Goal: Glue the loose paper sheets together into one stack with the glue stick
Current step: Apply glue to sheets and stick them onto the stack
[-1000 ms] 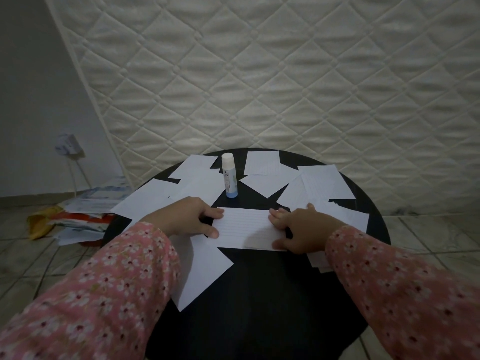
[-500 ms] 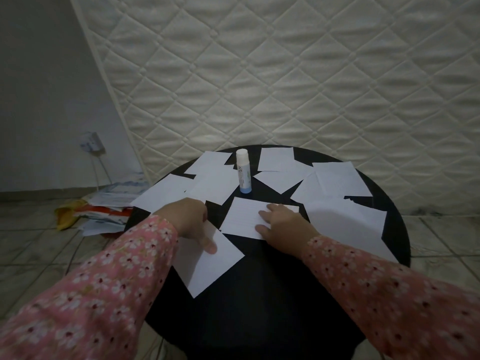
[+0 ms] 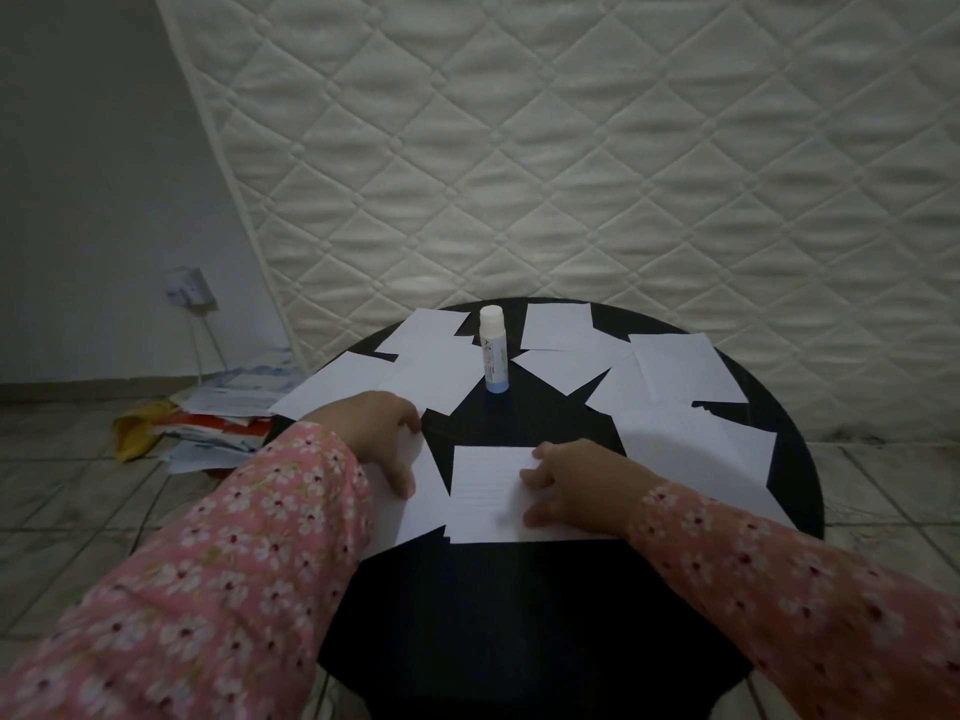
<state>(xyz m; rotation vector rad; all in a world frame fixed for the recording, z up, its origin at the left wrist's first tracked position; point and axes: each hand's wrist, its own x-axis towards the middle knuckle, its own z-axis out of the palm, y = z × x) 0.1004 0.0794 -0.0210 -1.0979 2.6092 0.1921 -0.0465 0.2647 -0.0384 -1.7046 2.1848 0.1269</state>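
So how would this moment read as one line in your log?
left hand on loose sheet | right hand pressing lined sheet | glue stick upright, untouched

Round black table: loose white paper sheets scattered over its far half, several overlapping. Glue stick: upright, capped, white with blue base, standing between the sheets at the far middle. Lined sheet: flat at the centre, under the right hand, whose fingers rest on it. Left hand: resting on a plain sheet just beside the lined one. Both sleeves pink floral. Quilted mattress stands behind; pile of papers lies on the tiled floor, left.
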